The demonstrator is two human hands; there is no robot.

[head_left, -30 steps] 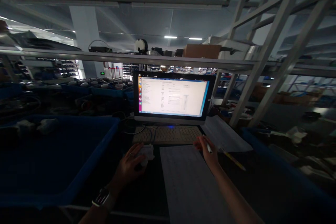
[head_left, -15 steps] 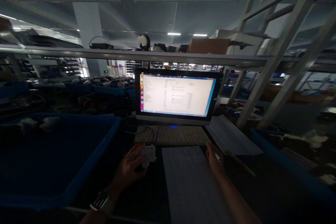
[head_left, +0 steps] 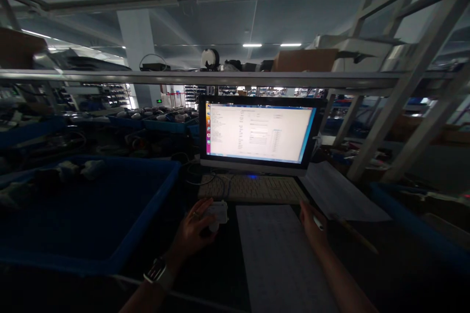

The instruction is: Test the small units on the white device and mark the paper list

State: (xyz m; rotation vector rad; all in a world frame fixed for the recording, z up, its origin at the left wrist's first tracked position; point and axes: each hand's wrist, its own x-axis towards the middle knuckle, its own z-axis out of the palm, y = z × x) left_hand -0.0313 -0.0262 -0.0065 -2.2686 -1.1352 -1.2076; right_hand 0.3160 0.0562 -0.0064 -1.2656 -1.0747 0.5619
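White device [head_left: 217, 213] in left hand [head_left: 196, 231]; pen [head_left: 317, 223] in right hand [head_left: 312, 225]

Monitor [head_left: 259, 133] centre, under shelf rail [head_left: 205, 78]. Keyboard [head_left: 253, 189] directly before monitor. Paper sheet [head_left: 282, 254] before keyboard, between both hands. Left hand [head_left: 194, 232] left of sheet, on small device [head_left: 217, 212]. Right hand [head_left: 314, 225] at sheet's right edge, pen [head_left: 317, 223] in it. Second sheet [head_left: 341, 193] right of keyboard. Bin [head_left: 84, 215] far left, another bin [head_left: 414, 220] far right.
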